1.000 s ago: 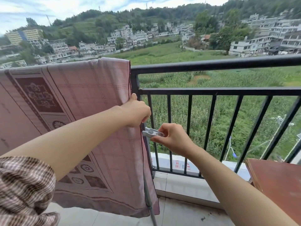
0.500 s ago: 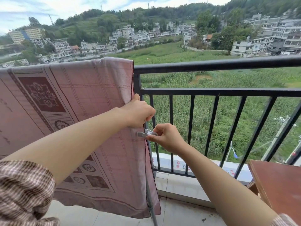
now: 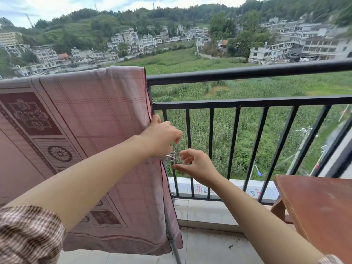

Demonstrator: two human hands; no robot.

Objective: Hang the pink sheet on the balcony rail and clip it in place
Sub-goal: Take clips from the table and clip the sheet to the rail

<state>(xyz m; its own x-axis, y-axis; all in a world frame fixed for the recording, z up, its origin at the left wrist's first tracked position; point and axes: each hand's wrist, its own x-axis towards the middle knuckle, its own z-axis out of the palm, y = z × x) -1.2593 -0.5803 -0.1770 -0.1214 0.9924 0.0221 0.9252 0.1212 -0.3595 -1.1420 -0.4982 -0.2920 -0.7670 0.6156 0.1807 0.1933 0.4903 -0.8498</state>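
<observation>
Head view: one pink sheet (image 3: 91, 119), patterned with dark maroon panels and flower rings, hangs draped over the black balcony rail (image 3: 247, 72), covering its left stretch and falling nearly to the tiled floor (image 3: 205, 250). One silver metal clip (image 3: 170, 157) sits at the sheet's right edge, about halfway down, partly hidden beneath the left hand. The left hand (image 3: 162, 136) is closed on that right edge, pinching the fabric against an upright bar, thumb raised along the hem. The right hand (image 3: 192, 164) is just right of the clip, fingers loosely curled and spread, holding nothing; its fingertips are close to the clip, but whether they touch it cannot be told. Both forearms are bare, with a brown checked sleeve (image 3: 28, 235) at the left elbow. One grey pole (image 3: 172, 242) leans behind the sheet's lower right corner. One reddish-brown wooden counter (image 3: 320, 206) stands at the right, well apart from the sheet. Beyond the bars lie green fields, pale buildings and wooded hills.
</observation>
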